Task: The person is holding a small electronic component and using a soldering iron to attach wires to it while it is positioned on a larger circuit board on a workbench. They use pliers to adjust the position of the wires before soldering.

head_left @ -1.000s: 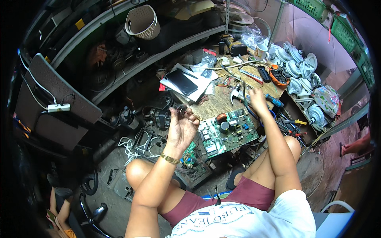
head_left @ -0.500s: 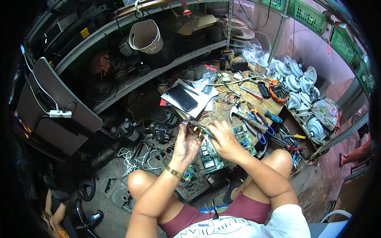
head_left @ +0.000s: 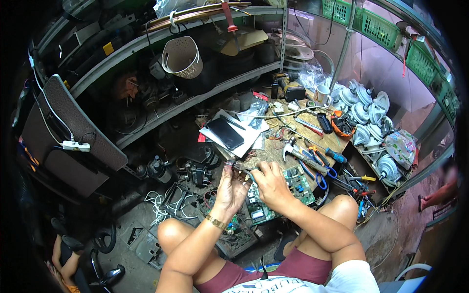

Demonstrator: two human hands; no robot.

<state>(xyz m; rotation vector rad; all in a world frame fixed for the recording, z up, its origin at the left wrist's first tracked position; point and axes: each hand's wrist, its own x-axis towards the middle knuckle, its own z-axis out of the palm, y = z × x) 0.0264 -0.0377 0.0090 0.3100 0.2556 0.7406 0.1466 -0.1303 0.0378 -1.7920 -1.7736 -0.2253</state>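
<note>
My left hand (head_left: pixel 230 193), palm turned up, has its fingers curled round a small dark metal part (head_left: pixel 231 166). My right hand (head_left: pixel 271 188) grips a slim teal-handled tool (head_left: pixel 251 173), whose tip reaches to that part; the exact point of contact is too small to tell. Beneath both hands lies a green circuit board (head_left: pixel 300 187), partly hidden by them. A black phone (head_left: pixel 225 132) rests on white papers just beyond. A hammer (head_left: pixel 290 149), blue-handled scissors (head_left: pixel 321 179) and a blue screwdriver (head_left: pixel 336 155) lie to the right on the wooden bench top (head_left: pixel 303 128).
Pale grey wheel-like parts (head_left: pixel 378 110) are heaped at the right, beside tools. Motors (head_left: pixel 198 171) and white cables (head_left: pixel 161 202) lie left. A shelf (head_left: pixel 176 107) spans the back, a chair (head_left: pixel 83 136) stands left. Another person's arm (head_left: pixel 71 268) shows lower left, someone's leg (head_left: pixel 437 193) far right.
My right hand has come from the tools on the bench to my left hand, bringing the teal-handled tool. Both hands now meet, a little lower in view.
</note>
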